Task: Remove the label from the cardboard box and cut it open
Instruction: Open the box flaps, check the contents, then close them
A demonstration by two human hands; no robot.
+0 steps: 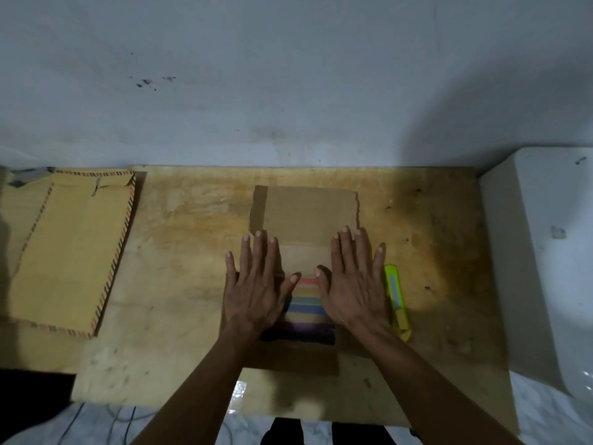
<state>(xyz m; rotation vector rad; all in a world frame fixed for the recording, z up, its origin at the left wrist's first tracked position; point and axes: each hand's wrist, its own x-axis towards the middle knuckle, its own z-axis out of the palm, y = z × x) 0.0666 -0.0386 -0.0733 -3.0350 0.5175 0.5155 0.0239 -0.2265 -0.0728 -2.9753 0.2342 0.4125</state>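
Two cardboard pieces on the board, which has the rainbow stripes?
The flattened brown cardboard box under both hands, centre; the yellowish cardboard at left has only a striped border.

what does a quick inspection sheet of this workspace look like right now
surface: worn wooden board, stained.
job's things: flattened cardboard box at centre, coloured stripes showing between the hands; yellow-green utility knife lying just right of it.
clutter: flat cardboard box with striped edging at far left.
grippers: left hand and right hand pressed flat on the box, fingers spread, holding nothing.
cables: thin wires on the floor, lower left.
surroundings: pale wall; white fixture at right.
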